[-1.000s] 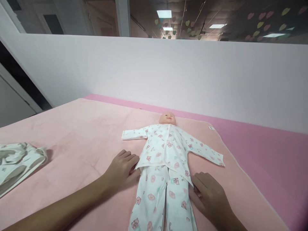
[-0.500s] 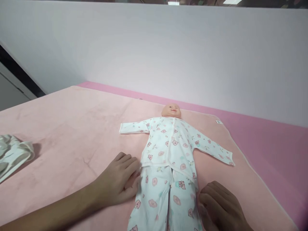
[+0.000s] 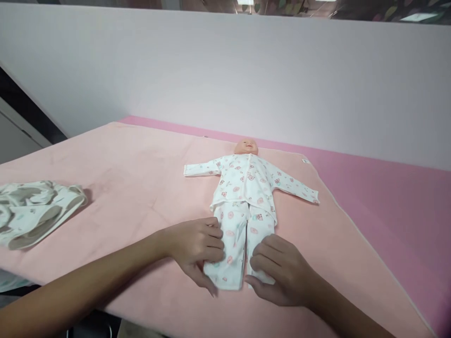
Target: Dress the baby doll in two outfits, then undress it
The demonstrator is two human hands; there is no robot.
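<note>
A baby doll (image 3: 246, 147) lies on its back, dressed in a white long-sleeved baby top (image 3: 239, 180) with a pink bear print. Matching baby pants (image 3: 230, 234) cover its legs, and the top's hem overlaps their waist. My left hand (image 3: 202, 246) has curled fingers on the outer side of the left pant leg, its thumb stretched down beside the cuff. On the other leg rests my right hand (image 3: 282, 267), fingers bent over the fabric and thumb below the cuff. The fingertips' grip is partly hidden. Both sleeves lie spread outward, and no doll hands show.
A pink blanket (image 3: 141, 178) lies under the doll over a darker pink surface (image 3: 384, 211). Crumpled white printed clothing (image 3: 42, 211) lies at the left. A pale wall panel (image 3: 225, 75) rises behind. The near edge of the table shows at lower left.
Both hands have moved down along the pants, from beside the waist and thighs to the lower legs. The view has shifted, so the cuffs and more of the clothing at left now show.
</note>
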